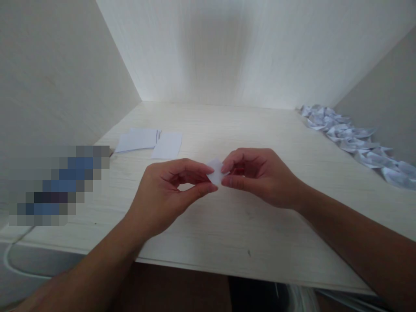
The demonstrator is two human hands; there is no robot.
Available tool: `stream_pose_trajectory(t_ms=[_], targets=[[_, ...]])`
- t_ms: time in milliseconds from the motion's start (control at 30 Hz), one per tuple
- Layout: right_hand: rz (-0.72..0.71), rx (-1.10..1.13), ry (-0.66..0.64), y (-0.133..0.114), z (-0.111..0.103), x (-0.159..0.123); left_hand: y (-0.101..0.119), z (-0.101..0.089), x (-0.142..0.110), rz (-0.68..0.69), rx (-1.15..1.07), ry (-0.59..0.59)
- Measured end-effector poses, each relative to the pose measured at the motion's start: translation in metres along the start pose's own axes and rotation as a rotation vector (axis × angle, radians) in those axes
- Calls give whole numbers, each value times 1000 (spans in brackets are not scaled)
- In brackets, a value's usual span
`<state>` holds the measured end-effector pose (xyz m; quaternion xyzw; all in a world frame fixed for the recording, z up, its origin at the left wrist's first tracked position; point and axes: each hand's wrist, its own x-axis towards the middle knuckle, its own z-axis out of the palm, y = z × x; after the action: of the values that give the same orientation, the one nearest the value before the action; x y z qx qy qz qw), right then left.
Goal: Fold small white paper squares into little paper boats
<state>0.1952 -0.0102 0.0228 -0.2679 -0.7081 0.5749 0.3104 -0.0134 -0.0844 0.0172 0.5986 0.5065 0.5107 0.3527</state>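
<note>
A small folded piece of white paper (216, 173) is held just above the pale wooden desk (227, 225), near its middle. My left hand (169, 193) pinches its left side between thumb and fingertips. My right hand (256, 173) pinches its right side the same way, fingers curled. Most of the paper is hidden between the fingertips; only a small corner shows.
Flat white paper sheets (149, 142) lie at the back left of the desk. A long heap of folded white paper pieces (357, 141) runs along the right wall. Walls close the desk in on the left, back and right. A white cable (13, 260) hangs below the front left edge.
</note>
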Motion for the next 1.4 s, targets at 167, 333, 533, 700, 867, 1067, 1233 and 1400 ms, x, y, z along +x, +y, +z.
stream_pose_trajectory(t_ms=[167,333,533,700,867,1067,1233,1400], targets=[[17,-38,16,0,-1,-1,0,-5,0,-16,-65,-80],[3,-48,11,0,0,0,-1,-7,0,-50,-87,-92],[6,-29,8,-1,2,-1,0,-4,1,-12,-44,-37],[-8,-13,21,-1,3,-1,0,-6,1,-3,-57,-60],[33,6,27,-1,3,-1,0,-8,2,11,-41,-78],[27,30,14,0,4,-2,2,-9,3,-5,-96,-98],[-50,-50,11,-5,6,-4,1,-10,2,-58,-139,-133],[-206,-224,71,-8,8,-6,0,-7,0,-50,-166,-103]])
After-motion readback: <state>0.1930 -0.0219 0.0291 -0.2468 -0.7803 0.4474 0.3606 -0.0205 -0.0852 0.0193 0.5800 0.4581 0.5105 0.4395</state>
